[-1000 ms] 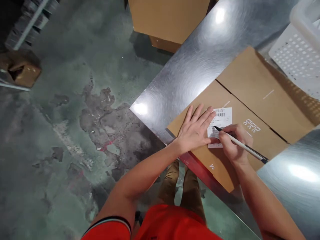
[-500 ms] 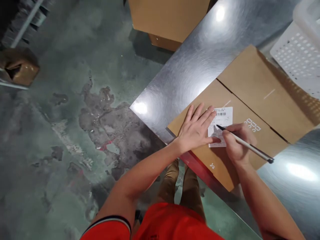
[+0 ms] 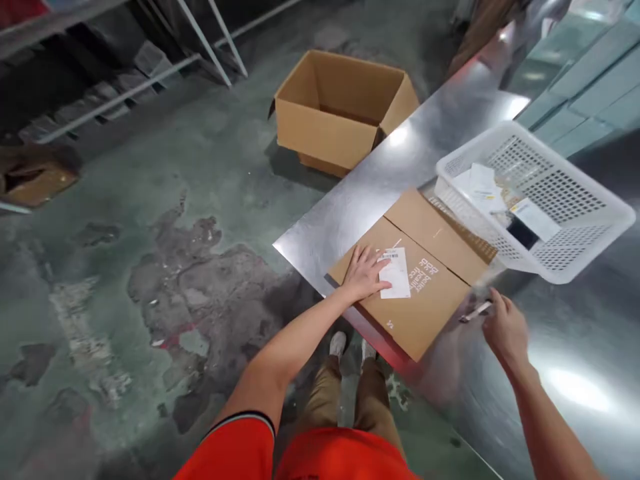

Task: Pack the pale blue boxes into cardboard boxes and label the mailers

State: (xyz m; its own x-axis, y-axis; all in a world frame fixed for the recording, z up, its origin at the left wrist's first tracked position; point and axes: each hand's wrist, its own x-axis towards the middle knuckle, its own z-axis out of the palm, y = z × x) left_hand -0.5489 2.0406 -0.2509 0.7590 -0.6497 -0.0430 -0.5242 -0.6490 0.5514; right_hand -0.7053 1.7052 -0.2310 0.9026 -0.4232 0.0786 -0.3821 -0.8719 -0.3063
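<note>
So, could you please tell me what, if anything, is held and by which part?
The fingers of the right hand are at one end of the pen, but blur hides whether they grip it. The left hand lies spread on the box, holding nothing.

Brown cardboard box: closed, lying flat, white print, skewed, right of centre. White label: barcode, flat on box, partly covered. Pen: pale, dark-ended, blurred, right of box.
</note>
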